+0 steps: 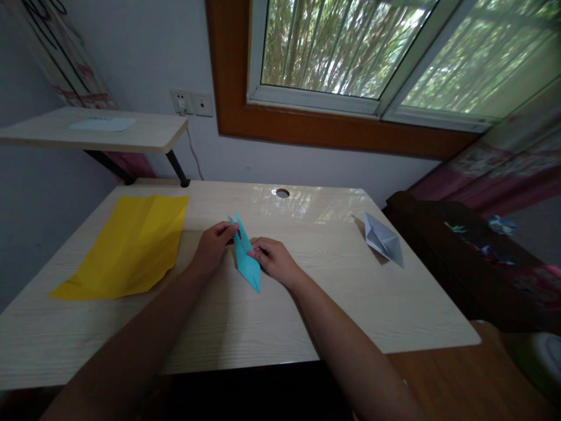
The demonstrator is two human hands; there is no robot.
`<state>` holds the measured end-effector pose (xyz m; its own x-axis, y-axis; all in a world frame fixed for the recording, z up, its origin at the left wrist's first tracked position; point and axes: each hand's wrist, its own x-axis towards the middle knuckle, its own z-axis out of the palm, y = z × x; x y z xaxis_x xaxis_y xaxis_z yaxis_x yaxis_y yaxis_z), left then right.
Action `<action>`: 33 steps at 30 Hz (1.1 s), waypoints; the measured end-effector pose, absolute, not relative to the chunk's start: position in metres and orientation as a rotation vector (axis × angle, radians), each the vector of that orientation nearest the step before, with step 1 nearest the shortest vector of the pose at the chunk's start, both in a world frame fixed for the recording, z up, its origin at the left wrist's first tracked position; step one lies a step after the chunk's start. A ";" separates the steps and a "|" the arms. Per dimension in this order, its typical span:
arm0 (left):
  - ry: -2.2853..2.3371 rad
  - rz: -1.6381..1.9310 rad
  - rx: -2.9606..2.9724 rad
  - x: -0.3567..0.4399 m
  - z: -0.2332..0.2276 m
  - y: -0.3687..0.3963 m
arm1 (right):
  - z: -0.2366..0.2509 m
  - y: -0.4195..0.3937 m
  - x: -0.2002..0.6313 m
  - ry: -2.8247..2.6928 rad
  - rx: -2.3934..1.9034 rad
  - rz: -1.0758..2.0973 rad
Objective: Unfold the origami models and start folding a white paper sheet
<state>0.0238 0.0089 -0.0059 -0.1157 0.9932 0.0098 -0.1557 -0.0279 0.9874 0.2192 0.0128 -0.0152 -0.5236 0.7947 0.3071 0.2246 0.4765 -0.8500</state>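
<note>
The pale wooden counter [228,327] fills the lower middle of the view, set against a white wall under a wood-framed window [350,52]. Everything below is placed from the round cable hole [283,192] near the counter's far edge.

Well to the left of the hole and nearer the person lies a large yellow paper sheet [129,245], creased and flat on the counter. Up and left of the hole, a small raised shelf [92,130] stands on dark brackets with a pale sheet on it. To the right of the hole and a little nearer, a folded grey paper figure [384,238] sits by the counter's right edge.

Just in front of the hole, slightly left, lies the folded blue paper [246,257], a long pointed shape with its tip toward the person. The left hand [213,245] pinches its upper flap between thumb and fingers. The right hand [274,261] presses on its right edge with fingertips curled, grasping the fold. Both hands touch the blue paper, one on either side of it
</note>
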 end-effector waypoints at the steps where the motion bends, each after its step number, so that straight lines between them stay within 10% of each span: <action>1: 1.158 1.400 1.023 0.022 -0.006 0.010 | -0.015 0.013 0.220 -2.031 -0.820 1.004; 33: 1.063 1.300 0.856 0.026 -0.010 0.009 | -0.009 0.016 0.224 -2.032 -0.847 0.921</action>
